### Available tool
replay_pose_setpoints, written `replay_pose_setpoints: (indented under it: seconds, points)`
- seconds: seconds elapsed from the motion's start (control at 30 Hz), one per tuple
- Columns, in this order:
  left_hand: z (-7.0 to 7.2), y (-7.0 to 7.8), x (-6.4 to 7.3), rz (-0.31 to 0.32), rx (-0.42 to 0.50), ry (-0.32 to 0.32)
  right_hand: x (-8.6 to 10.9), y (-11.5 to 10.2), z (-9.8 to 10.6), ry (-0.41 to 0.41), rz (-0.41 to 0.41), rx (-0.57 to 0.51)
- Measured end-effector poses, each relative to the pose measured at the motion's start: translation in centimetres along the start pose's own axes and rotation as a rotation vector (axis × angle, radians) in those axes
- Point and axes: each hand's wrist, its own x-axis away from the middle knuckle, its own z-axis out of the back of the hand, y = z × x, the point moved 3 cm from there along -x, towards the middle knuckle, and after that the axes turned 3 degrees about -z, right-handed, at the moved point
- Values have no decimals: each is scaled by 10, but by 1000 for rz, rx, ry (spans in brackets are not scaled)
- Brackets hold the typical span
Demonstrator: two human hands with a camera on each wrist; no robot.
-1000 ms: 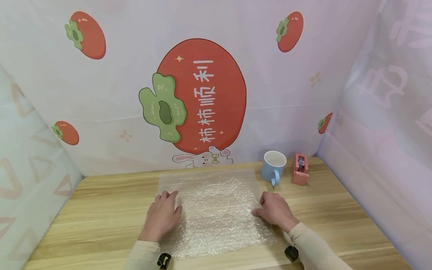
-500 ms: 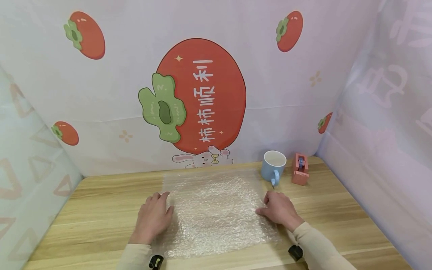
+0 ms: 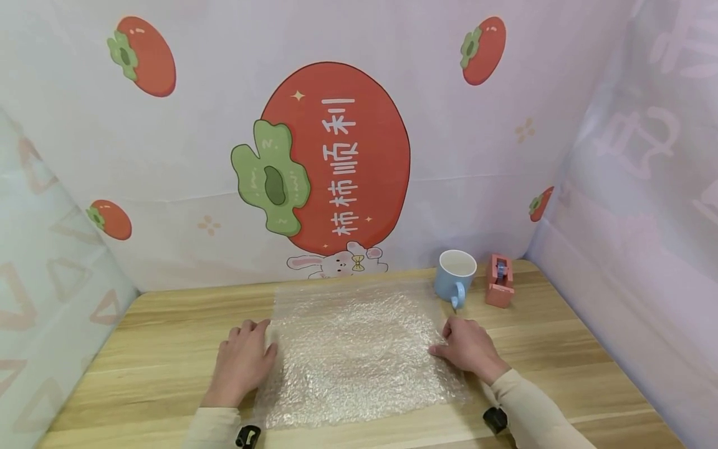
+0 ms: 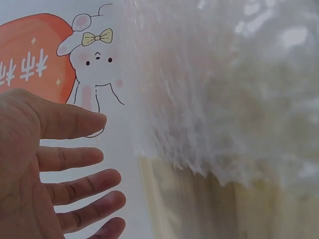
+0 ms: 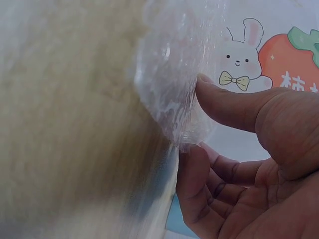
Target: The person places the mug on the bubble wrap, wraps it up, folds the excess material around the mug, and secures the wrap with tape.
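1. The left hand [image 3: 240, 362] is drawing out toward nine o'clock, its fingers spreading apart and holding nothing, just beside the bubble wrap [image 3: 359, 355].
2. The right hand [image 3: 471, 346] is shifting slightly toward three o'clock, its fingers pinching the edge there.
3. The bubble wrap is lying on the worktop [image 3: 151, 349], sliding a little toward three o'clock, with the blue mug [image 3: 455, 274] standing near its two o'clock corner.
4. Judging by this, the sheet is being straightened, the right hand alone now controlling it.
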Motion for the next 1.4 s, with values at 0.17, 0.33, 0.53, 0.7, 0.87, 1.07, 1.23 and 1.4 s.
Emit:
replay_pose_setpoints:
  seconds: [0.17, 0.33, 0.53, 0.7, 0.87, 1.07, 1.23, 1.4]
  points:
    - [1, 0, 1, -10, 5, 8, 1, 0, 2, 7, 11, 2]
    - [-2, 8, 0, -112, 2, 53, 2, 1, 2, 7, 7, 2]
    - [-10, 19, -2, -196, 6, 75, 3, 2, 3, 6, 7, 1]
    - [-15, 27, -4, -228, 14, 76, 3, 4, 4, -6, -14, -11]
    - [-18, 34, -6, -249, 31, 67, 3, 5, 7, 0, -22, -20]
    - [-22, 36, -5, -228, 44, -5, 2, 7, 11, 35, -30, -22]
    - [-29, 35, -4, -218, 35, -41, 1, 10, 16, 57, -43, -30]
    - [-30, 34, -4, -209, 29, -62, -1, 12, 24, 85, -36, -31]
